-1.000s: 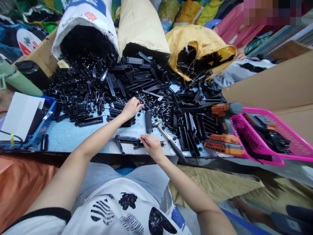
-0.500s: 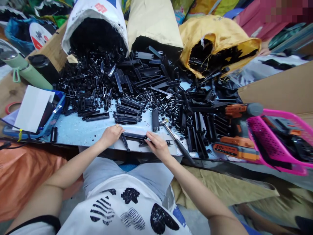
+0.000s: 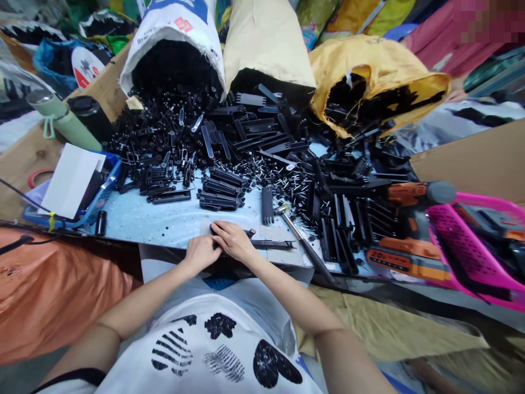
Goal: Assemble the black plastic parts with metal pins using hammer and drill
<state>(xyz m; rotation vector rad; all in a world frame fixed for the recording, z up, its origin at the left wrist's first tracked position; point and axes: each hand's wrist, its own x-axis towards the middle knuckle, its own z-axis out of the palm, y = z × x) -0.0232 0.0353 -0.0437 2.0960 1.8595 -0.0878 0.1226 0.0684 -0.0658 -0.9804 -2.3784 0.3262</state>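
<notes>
My left hand (image 3: 203, 251) and my right hand (image 3: 234, 241) meet at the front edge of the blue work surface. Their fingers are closed around a long black plastic part (image 3: 249, 233), mostly hidden under them, with a short end showing beyond the right hand. Another slim black part (image 3: 270, 244) lies on the surface just right of my right hand. A hammer (image 3: 305, 243) with a dark handle rests farther right. Behind it, to the left, lies a flat black piece with a toothed end (image 3: 267, 206). A small stack of black assemblies (image 3: 221, 189) sits beyond my hands.
Small metal pins (image 3: 293, 178) and heaps of black parts (image 3: 156, 142) spread across the back. Open white (image 3: 172, 33), cream (image 3: 268, 44) and yellow sacks (image 3: 377, 60) stand behind. An orange cordless drill (image 3: 410, 257) and pink basket (image 3: 451, 235) are right; a blue basket (image 3: 77, 219) is left.
My right hand has moved left, from the far end of the black part to beside my left hand. My left hand has shifted slightly. The whole view has moved a little.
</notes>
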